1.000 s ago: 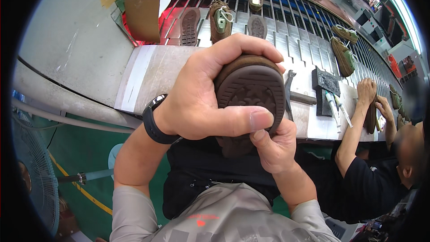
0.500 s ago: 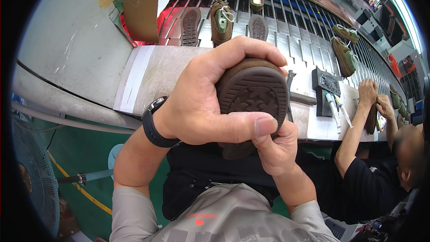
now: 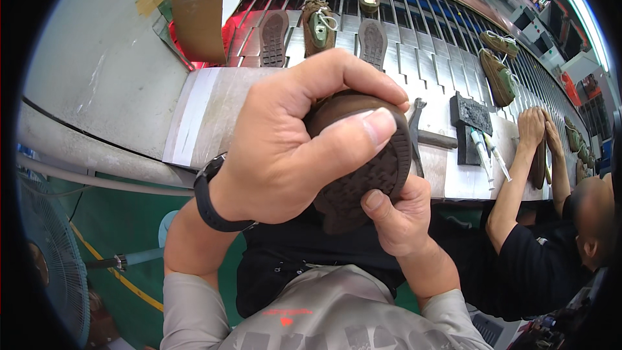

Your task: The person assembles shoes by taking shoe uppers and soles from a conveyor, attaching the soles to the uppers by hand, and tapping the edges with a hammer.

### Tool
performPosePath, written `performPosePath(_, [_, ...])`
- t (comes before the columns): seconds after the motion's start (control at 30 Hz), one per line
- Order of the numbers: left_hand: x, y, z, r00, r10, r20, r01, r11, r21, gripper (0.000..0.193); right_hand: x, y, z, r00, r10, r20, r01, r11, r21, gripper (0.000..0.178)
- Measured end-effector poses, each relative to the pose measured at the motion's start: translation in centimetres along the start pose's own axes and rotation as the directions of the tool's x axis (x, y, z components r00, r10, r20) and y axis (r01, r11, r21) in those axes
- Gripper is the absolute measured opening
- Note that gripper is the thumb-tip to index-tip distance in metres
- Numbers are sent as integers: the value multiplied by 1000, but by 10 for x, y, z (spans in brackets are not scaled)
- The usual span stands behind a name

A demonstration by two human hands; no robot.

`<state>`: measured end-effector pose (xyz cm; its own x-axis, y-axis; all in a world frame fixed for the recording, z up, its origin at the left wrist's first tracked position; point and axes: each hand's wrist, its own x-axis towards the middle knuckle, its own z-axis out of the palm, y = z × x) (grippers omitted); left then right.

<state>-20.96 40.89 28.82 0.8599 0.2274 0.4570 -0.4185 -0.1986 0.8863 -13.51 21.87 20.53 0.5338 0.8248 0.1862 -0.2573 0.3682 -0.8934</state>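
A brown shoe (image 3: 363,178) is held up in front of me, its dark treaded sole turned toward me. My left hand (image 3: 304,136), with a black watch on the wrist, wraps over one end, the thumb pressed along the sole's edge and the fingers over the far side. My right hand (image 3: 402,217) grips the shoe lower down on its right, thumb on the sole. Most of the shoe's upper is hidden behind the sole and my hands.
Ahead, a slatted metal conveyor carries a laced green-brown shoe (image 3: 319,29) and loose soles (image 3: 273,37). Right of my hands lie pincers (image 3: 416,129), a dark block (image 3: 471,113) and syringes (image 3: 481,153). A co-worker (image 3: 538,240) handles a shoe at far right. A fan (image 3: 52,259) stands lower left.
The shoe has tilted and turned between my hands, showing more of the sole's middle tread. My left thumb has moved up the sole, apart from my right thumb. The co-worker's hands have come together.
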Motion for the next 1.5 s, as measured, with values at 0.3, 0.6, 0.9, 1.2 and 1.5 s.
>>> performPosePath(0.3, [53,-45,-15,984,-142,105,169,926,-339,57,55,-5,-53,995,65,81,-71,995,73,46])
performPosePath(0.6, [63,-43,-6,902,-430,42,382,746,-546,56,73,14,-82,991,51,123,-76,975,210,55])
performPosePath(0.9, [57,-47,-2,986,-169,-11,159,945,-286,47,77,12,-83,985,43,166,-89,955,283,56])
performPosePath(1.2, [58,-52,-5,985,-172,28,169,902,-397,48,81,13,-81,993,24,114,-51,970,236,51])
performPosePath(1.5, [38,-48,-22,990,36,136,-6,978,-210,64,57,0,-49,1000,25,-4,-25,999,-39,55])
